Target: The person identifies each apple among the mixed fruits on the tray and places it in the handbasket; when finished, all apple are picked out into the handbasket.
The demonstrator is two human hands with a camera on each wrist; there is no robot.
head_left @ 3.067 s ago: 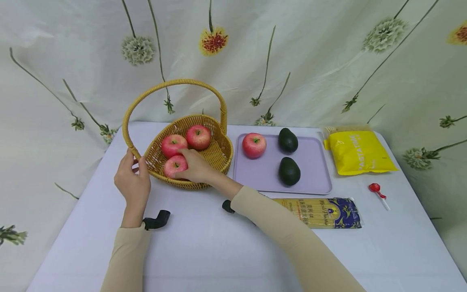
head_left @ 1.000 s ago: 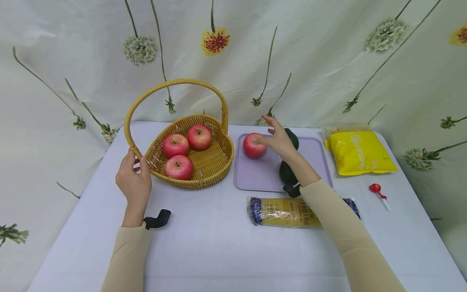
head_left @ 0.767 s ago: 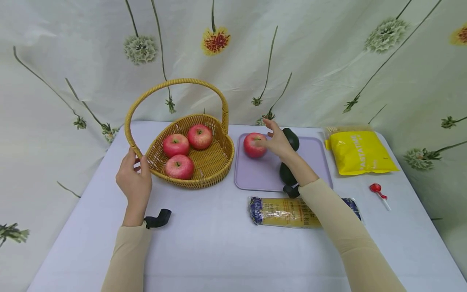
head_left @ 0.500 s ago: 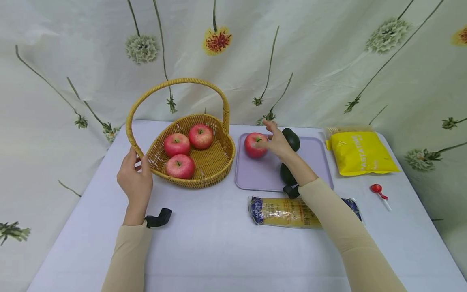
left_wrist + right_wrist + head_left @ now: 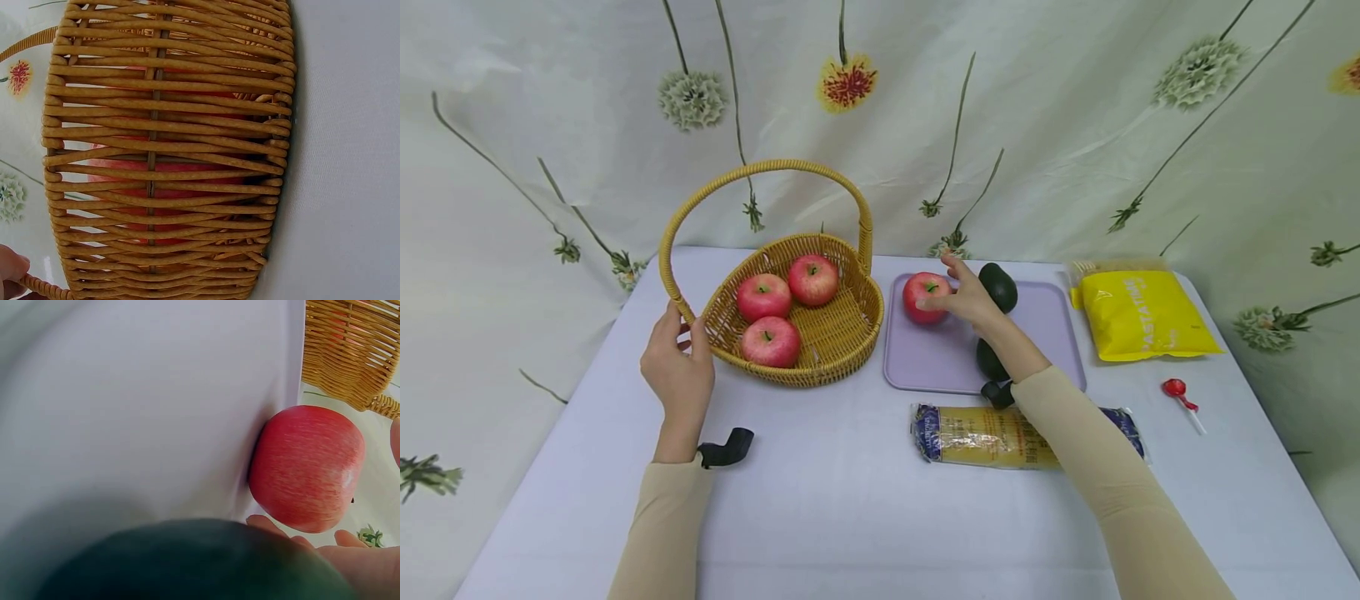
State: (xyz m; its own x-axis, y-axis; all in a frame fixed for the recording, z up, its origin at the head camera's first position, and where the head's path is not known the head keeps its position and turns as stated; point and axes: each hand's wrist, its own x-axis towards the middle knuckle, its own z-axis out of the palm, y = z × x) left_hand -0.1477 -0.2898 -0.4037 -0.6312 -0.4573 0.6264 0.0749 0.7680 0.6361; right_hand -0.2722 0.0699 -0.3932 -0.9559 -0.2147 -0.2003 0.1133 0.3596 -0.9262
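Observation:
On the left stands a wicker basket (image 5: 831, 333) with a tall arched handle (image 5: 767, 166). My left hand (image 5: 677, 371) pinches the foot of that handle between thumb and fingers. Three red apples (image 5: 771, 342) lie inside the basket. Another apple (image 5: 922, 293) sits at the back left of a lilac tray (image 5: 917, 362). My right hand (image 5: 976, 304) is spread around that apple, thumb in front and fingers to its right. In the right wrist view a gap shows between the thumb and the apple (image 5: 306, 469). My right arm partly covers two dark avocados (image 5: 998, 286) on the tray.
A long packet of spaghetti (image 5: 985, 437) lies in front of the tray, partly under my right forearm. To the right are a yellow pasta bag (image 5: 1142, 317) and a red lollipop (image 5: 1174, 387). A floral cloth (image 5: 1037, 125) hangs behind the table.
My right hand has let go of the front apple in the basket and moved right to the apple on the tray, lowering slightly around it. My left hand stays on the handle.

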